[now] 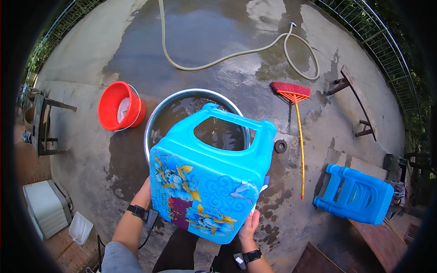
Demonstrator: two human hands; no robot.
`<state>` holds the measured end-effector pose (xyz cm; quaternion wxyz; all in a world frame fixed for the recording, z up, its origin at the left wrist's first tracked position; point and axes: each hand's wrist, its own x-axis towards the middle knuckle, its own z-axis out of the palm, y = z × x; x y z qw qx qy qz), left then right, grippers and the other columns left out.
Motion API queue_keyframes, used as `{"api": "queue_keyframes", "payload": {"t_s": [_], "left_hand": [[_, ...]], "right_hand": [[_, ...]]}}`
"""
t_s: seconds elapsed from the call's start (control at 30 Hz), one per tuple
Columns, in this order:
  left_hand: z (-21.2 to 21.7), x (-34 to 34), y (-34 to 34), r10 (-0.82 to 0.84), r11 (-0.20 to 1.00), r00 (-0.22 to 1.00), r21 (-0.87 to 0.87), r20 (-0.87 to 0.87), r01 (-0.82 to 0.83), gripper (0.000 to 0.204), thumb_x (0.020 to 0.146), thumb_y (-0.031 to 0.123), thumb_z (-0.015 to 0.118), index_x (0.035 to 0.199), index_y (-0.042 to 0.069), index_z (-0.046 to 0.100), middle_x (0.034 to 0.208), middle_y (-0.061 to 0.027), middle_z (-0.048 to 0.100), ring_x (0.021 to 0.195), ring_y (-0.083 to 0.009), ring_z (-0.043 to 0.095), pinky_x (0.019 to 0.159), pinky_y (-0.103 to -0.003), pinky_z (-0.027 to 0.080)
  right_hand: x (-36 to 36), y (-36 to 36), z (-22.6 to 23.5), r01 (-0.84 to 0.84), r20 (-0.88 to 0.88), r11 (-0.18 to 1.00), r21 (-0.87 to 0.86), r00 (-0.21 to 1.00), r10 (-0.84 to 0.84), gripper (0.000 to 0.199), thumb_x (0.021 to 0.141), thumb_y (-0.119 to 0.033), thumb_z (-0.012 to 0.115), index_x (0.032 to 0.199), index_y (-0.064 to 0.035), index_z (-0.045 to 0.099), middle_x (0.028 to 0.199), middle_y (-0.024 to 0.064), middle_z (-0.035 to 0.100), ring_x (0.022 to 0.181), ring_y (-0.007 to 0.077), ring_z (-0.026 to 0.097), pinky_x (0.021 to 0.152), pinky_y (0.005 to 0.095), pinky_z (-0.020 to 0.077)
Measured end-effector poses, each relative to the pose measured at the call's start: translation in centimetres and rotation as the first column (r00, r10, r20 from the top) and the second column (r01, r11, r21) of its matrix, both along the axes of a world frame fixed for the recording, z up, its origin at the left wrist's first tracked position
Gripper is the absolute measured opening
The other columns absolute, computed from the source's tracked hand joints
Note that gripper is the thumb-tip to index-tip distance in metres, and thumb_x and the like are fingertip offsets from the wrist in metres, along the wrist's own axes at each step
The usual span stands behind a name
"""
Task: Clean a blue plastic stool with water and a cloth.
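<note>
A bright blue plastic stool (pixel 214 168) with a flower-printed top is tilted in front of me, held between both hands. My left hand (pixel 144 193) grips its left side, the fingers hidden behind it. At the lower right edge, my right hand (pixel 249 225) closes on the stool; a thin white thing shows by the fingers, too hidden to name. The stool's far end hangs over a round metal basin (pixel 169 101) of murky water, and part of the water shows through the stool's opening.
Left of the basin stands a red bucket (pixel 142 109) with something pale inside. A broom (pixel 299 132) lies to the right, near a dark ring (pixel 281 146). Another blue stool (pixel 355 193) lies at the right. A hose (pixel 218 60) curves across the wet concrete; wooden benches (pixel 359 100) flank the area.
</note>
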<state>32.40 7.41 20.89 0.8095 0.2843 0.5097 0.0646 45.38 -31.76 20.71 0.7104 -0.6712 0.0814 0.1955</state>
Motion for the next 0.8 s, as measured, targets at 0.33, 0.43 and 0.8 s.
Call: {"api": "queue_keyframes", "payload": {"t_s": [0.33, 0.43, 0.8], "left_hand": [[-1.2, 3.8, 0.7, -0.369, 0.927, 0.928, 0.059, -0.054, 0.371, 0.033, 0.106, 0.032, 0.052, 0.116, 0.006, 0.069, 0.097, -0.0049, 0.072, 0.087, -0.0178, 0.071, 0.076, -0.034, 0.059], [0.9, 6.3, 0.2, -0.427, 0.899, 0.903, 0.089, -0.038, 0.429, 0.030, 0.106, 0.031, 0.052, 0.114, 0.007, 0.069, 0.097, -0.0040, 0.072, 0.085, -0.0174, 0.070, 0.075, -0.033, 0.058], [1.1, 12.6, 0.8, -0.655, 0.755, 0.740, 0.103, 0.153, 0.648, 0.054, 0.112, 0.045, 0.046, 0.127, -0.003, 0.066, 0.111, -0.0086, 0.073, 0.094, -0.0159, 0.070, 0.082, -0.031, 0.056]], "right_hand": [[-0.9, -2.5, 0.8, 0.295, 0.051, 0.932, -0.211, 0.955, -0.291, 0.033, 0.109, -0.034, 0.052, 0.116, -0.0019, 0.059, 0.094, 0.0028, 0.063, 0.085, 0.0115, 0.055, 0.078, 0.0307, 0.0484], [-2.6, -2.1, 1.0, 0.352, 0.077, 0.887, -0.299, 0.935, -0.345, 0.034, 0.107, -0.034, 0.056, 0.113, -0.0011, 0.061, 0.090, 0.0037, 0.062, 0.084, 0.0135, 0.055, 0.078, 0.0325, 0.0485], [-10.5, 1.3, 2.2, 0.624, 0.108, 0.705, -0.338, 0.770, -0.629, 0.034, 0.109, -0.033, 0.056, 0.116, -0.0010, 0.063, 0.102, 0.0042, 0.069, 0.089, 0.0116, 0.062, 0.082, 0.0297, 0.0522]]}}
